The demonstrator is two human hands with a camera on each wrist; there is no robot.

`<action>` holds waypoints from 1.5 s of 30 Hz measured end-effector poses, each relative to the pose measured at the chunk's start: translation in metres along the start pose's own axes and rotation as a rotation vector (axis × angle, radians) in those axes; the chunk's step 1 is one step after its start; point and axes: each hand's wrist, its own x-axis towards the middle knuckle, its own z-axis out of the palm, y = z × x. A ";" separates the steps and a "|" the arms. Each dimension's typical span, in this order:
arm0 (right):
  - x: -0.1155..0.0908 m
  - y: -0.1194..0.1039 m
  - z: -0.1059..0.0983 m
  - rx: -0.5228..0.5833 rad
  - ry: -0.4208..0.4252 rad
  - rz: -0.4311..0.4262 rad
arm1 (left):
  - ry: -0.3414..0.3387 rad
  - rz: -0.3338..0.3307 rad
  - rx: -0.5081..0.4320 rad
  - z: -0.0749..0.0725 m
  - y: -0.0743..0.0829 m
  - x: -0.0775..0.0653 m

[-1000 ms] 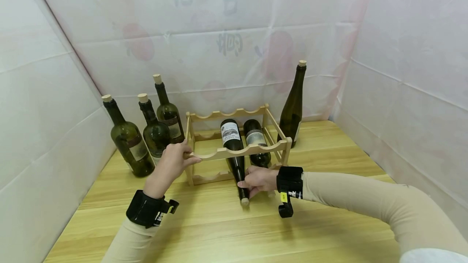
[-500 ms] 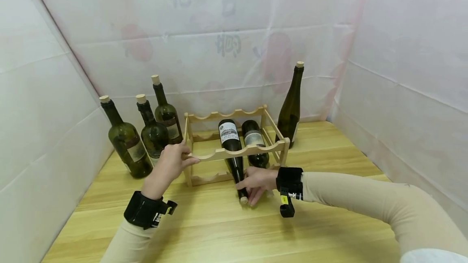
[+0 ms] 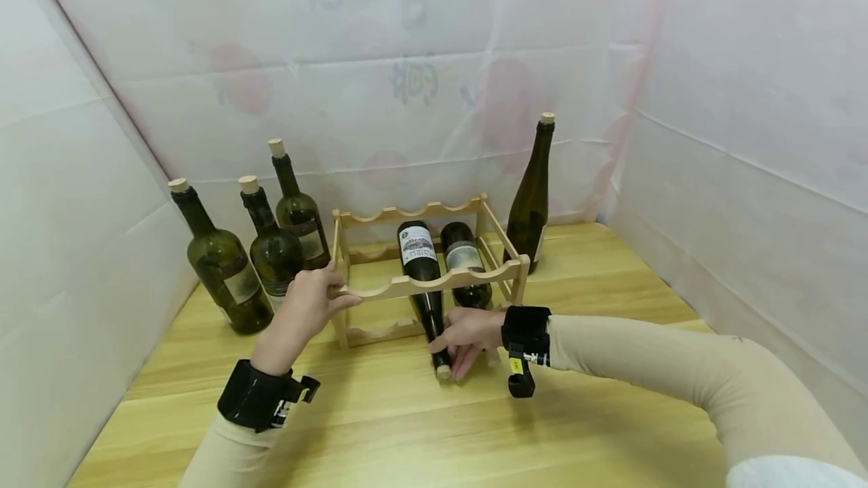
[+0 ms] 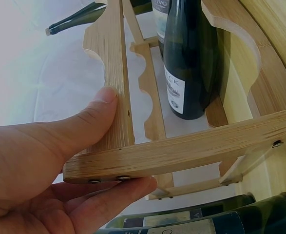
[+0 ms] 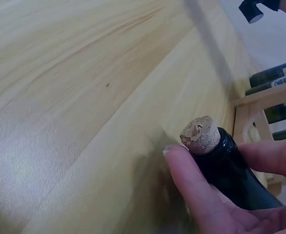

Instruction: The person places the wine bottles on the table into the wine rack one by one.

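A person's left hand grips the left front corner of the wooden rack, its thumb laid along the top front rail and its fingers beneath the corner. The right hand pinches the neck of a dark bottle, thumb on one side and fingers on the other, just below the cork. That bottle lies in the rack's lower level, base toward the back, its white label facing up, its neck passing under the upper front rail and out past the lower one, with the corked end toward the person. Just to its right a second bottle with a pale label lies in the same level, its neck partly hidden by the right hand. Left of the rack three corked green bottles stand upright: a front left one, a middle one and a rear one. A slender corked bottle stands near the rack's right side. Everything rests on a wood-grained surface, with a pale printed sheet hanging behind, and black bands circle both wrists over beige sleeves
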 end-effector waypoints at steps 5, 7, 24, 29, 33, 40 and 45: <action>0.001 -0.006 -0.004 -0.023 -0.022 -0.016 | 0.006 0.018 -0.005 -0.003 -0.001 0.001; 0.001 -0.007 -0.006 -0.031 -0.029 -0.014 | 0.003 0.012 -0.009 -0.003 -0.002 0.001; 0.001 0.002 -0.004 -0.020 -0.062 -0.040 | -0.005 0.014 -0.027 0.005 -0.004 -0.004; 0.002 0.000 -0.004 0.016 -0.047 -0.055 | 0.004 0.021 -0.025 0.002 -0.003 -0.002; 0.002 -0.003 -0.003 0.028 -0.054 -0.054 | 0.008 0.018 -0.015 -0.001 -0.002 -0.001; 0.003 -0.002 -0.002 0.021 -0.042 -0.057 | -0.002 0.020 -0.029 -0.002 -0.002 -0.001; 0.003 -0.001 -0.002 0.041 -0.053 -0.056 | -0.011 0.034 -0.036 -0.003 -0.003 -0.001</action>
